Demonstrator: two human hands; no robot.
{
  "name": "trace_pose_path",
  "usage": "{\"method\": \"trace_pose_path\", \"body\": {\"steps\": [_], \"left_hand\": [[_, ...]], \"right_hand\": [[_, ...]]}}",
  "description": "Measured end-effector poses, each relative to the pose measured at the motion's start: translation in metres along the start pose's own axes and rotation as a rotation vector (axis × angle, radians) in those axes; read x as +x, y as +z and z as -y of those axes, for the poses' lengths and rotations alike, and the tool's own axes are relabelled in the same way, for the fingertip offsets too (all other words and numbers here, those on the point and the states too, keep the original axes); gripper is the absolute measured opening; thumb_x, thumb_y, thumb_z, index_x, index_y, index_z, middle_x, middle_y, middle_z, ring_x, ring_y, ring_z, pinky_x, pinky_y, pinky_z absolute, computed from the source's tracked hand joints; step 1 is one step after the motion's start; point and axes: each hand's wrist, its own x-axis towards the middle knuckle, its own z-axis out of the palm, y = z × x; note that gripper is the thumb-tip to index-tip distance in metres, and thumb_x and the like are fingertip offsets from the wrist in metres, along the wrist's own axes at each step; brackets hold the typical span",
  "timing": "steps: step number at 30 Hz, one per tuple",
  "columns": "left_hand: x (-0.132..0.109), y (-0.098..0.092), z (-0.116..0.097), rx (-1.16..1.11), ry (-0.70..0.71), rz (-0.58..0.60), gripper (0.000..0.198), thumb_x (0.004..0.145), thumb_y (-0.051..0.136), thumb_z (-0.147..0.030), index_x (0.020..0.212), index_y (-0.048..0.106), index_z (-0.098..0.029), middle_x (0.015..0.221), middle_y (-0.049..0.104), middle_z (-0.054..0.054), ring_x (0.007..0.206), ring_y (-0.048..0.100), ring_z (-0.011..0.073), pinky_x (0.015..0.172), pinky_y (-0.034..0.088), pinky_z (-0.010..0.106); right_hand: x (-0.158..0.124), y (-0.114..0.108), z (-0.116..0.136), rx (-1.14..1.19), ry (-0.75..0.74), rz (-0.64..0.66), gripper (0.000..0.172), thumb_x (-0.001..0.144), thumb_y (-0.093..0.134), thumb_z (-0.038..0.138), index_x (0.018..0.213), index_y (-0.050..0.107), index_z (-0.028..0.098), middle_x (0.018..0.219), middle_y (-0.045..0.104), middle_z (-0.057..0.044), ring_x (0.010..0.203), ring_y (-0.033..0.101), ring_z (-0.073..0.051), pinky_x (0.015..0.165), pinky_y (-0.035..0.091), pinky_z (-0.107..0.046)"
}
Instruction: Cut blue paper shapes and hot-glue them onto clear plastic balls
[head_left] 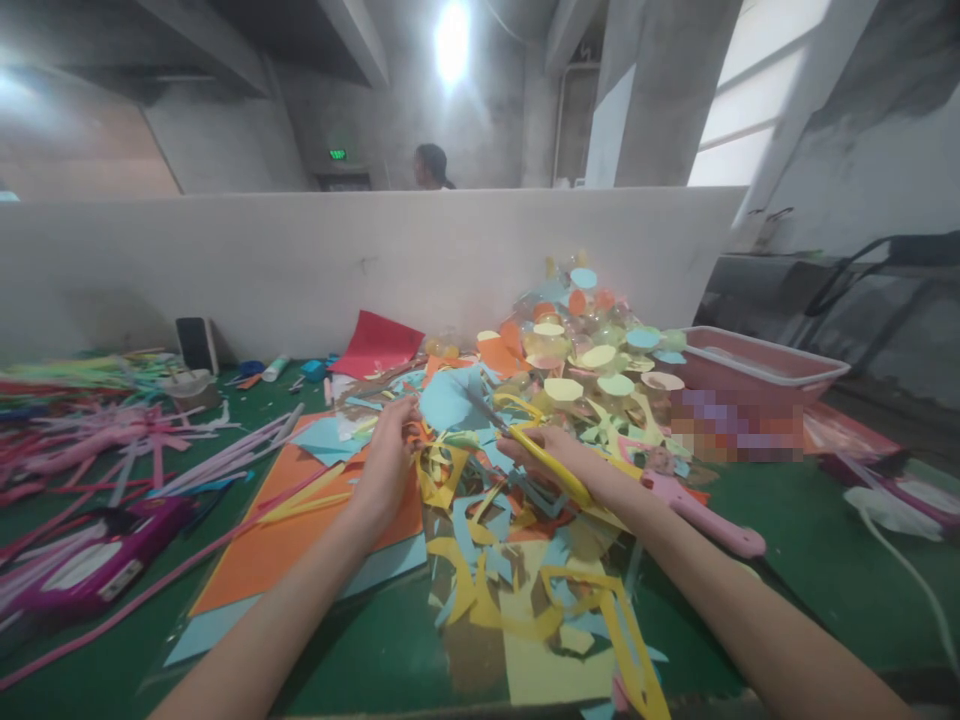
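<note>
My left hand (393, 440) pinches the edge of a light blue piece of paper (444, 402) with a rounded outline. In my right hand (559, 452) is a pair of scissors with yellow handles (551, 466). The blades point up and left, at the right side of the blue paper. Whether they touch it I cannot tell. Beneath both hands lie yellow, blue and orange paper scraps (476, 590). Orange and blue sheets (300, 530) lie under my left forearm. A pink-handled tool (705, 515) rests beside my right forearm.
Cut paper discs and clear rounded pieces form a heap (592, 350) before a white partition (300, 260). A pink basket (765, 360) stands right. Pink strips (142, 430), a purple device (112, 555) and a phone (196, 345) are left. A person (430, 165) is beyond the partition.
</note>
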Motion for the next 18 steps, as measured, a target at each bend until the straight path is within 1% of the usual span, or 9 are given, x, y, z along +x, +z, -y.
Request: {"method": "trace_pose_path", "body": {"steps": [3,5,8,11,15,16,18], "left_hand": [[0.006,0.002,-0.001,-0.167,-0.136,-0.064,0.028,0.064,0.061,-0.031,0.09,0.06,-0.019,0.078,0.052,-0.002,0.065,0.048,0.0107,0.056,0.04,0.021],[0.006,0.003,-0.001,-0.189,-0.164,-0.082,0.029,0.062,0.062,-0.031,0.088,0.059,-0.019,0.075,0.05,-0.003,0.063,0.046,0.0101,0.055,0.039,0.02],[0.002,0.002,-0.002,-0.108,-0.108,-0.044,0.032,0.059,0.064,-0.025,0.09,0.06,-0.019,0.079,0.052,-0.002,0.067,0.048,0.0105,0.057,0.04,0.021],[-0.003,0.002,-0.004,-0.042,-0.087,-0.021,0.036,0.06,0.068,-0.023,0.095,0.06,-0.02,0.081,0.052,-0.002,0.068,0.048,0.0103,0.06,0.041,0.021],[-0.005,0.003,-0.006,0.021,-0.046,0.02,0.043,0.063,0.075,-0.029,0.102,0.057,-0.02,0.068,0.042,-0.007,0.063,0.043,0.0091,0.064,0.04,0.022],[-0.005,0.003,-0.005,0.038,-0.042,0.034,0.045,0.064,0.075,-0.031,0.103,0.057,-0.02,0.067,0.042,-0.007,0.063,0.043,0.0092,0.065,0.041,0.022],[-0.004,0.003,-0.003,0.066,-0.039,0.055,0.046,0.066,0.075,-0.038,0.105,0.058,-0.02,0.071,0.046,-0.006,0.065,0.045,0.0097,0.067,0.042,0.024]], "right_hand": [[0.0,-0.001,0.0,0.093,0.046,-0.054,0.055,0.077,0.056,0.07,0.066,0.03,0.022,0.057,0.024,0.006,0.051,0.023,-0.009,0.047,0.017,-0.025],[0.001,-0.001,-0.001,0.112,0.038,-0.082,0.055,0.078,0.056,0.069,0.065,0.029,0.022,0.056,0.024,0.006,0.049,0.023,-0.009,0.047,0.018,-0.025],[0.002,-0.002,-0.002,0.099,0.01,-0.092,0.054,0.08,0.055,0.067,0.064,0.03,0.022,0.056,0.026,0.006,0.049,0.023,-0.008,0.047,0.019,-0.025],[0.003,-0.001,-0.004,0.122,0.038,-0.066,0.052,0.081,0.054,0.067,0.065,0.034,0.021,0.055,0.03,0.006,0.046,0.026,-0.008,0.045,0.02,-0.025],[0.004,0.0,-0.008,0.152,0.02,-0.062,0.051,0.082,0.054,0.066,0.065,0.034,0.022,0.054,0.031,0.007,0.045,0.026,-0.008,0.044,0.02,-0.024],[0.004,0.0,-0.009,0.146,0.012,-0.067,0.051,0.082,0.054,0.066,0.065,0.034,0.022,0.054,0.031,0.007,0.045,0.026,-0.008,0.044,0.02,-0.024],[0.004,0.0,-0.009,0.135,0.0,-0.074,0.051,0.082,0.054,0.066,0.065,0.034,0.021,0.053,0.031,0.007,0.046,0.026,-0.008,0.044,0.021,-0.024]]}}
